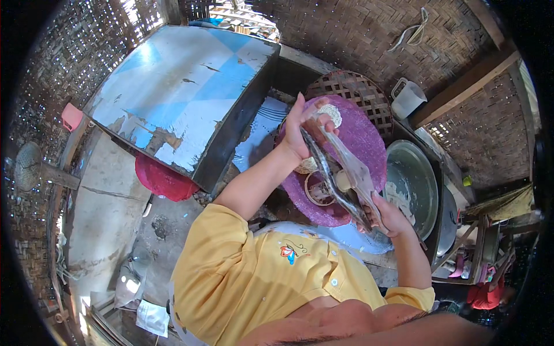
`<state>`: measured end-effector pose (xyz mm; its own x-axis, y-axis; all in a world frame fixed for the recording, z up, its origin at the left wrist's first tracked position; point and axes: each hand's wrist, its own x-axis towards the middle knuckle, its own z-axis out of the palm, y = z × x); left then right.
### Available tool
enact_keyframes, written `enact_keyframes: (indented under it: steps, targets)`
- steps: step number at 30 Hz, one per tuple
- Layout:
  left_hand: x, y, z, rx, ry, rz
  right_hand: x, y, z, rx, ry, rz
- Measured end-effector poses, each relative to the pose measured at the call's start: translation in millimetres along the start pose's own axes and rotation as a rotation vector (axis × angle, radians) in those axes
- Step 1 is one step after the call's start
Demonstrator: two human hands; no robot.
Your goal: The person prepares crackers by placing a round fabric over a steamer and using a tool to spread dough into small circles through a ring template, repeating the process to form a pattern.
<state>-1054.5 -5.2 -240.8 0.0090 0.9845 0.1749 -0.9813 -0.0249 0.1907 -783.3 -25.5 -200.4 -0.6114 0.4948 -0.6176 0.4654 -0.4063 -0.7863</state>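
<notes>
My left hand (303,127) grips the upper end of a long, dark, narrow piece (329,171) with a pale, worn streak along it, and of a pale translucent sheet (352,164) beside it. At their lower end my right hand (389,216) holds both. A small cream-coloured lump (344,181) shows between the two; whether it touches them I cannot tell. Beneath lies a round purple tray (368,134). White lacy discs (331,116) rest on it, one partly hidden by my left hand. A small round container (319,190) with pale shreds inside sits near its front.
To the right stands a large grey-green basin (415,186) with pale paste inside. A woven bamboo basket (352,88) and a plastic jug (408,98) are behind. Left is a peeling blue-and-white board (181,82) above a red container (162,177). A person in red (487,296) is far right.
</notes>
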Motion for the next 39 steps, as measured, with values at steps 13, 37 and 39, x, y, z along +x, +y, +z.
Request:
enact_keyframes:
  steps: [13, 37, 39]
  targets:
    - [31, -5, -12, -0.001, -0.075, -0.045, -4, -12, 1, -0.264, 0.299, -0.140]
    - [13, -14, -12, 0.008, 0.146, -0.070, -6, 8, 24, -0.384, 0.422, -0.142]
    - [12, -15, -17, -0.045, 0.027, -0.094, -10, 7, 24, -0.350, 0.416, -0.109]
